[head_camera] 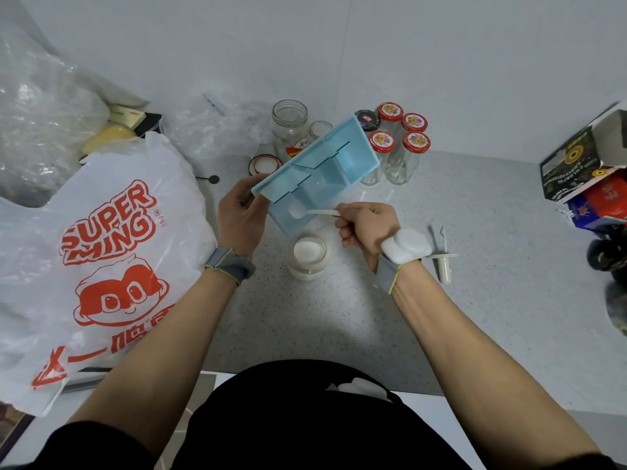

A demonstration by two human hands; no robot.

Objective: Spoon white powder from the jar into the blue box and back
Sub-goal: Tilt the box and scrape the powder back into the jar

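My left hand grips the left end of the light blue box and holds it lifted and tilted toward me above the counter. The box has several compartments. My right hand pinches the handle of a small white spoon; its bowl rests inside the nearest compartment, and I cannot tell whether powder is in it. Directly below the box's lower edge stands an open glass jar with white powder inside.
A big white plastic bag with red print fills the left of the speckled counter. Empty glass jars and red-capped bottles stand at the back wall. A jar lid, a white tool and a printed carton lie around.
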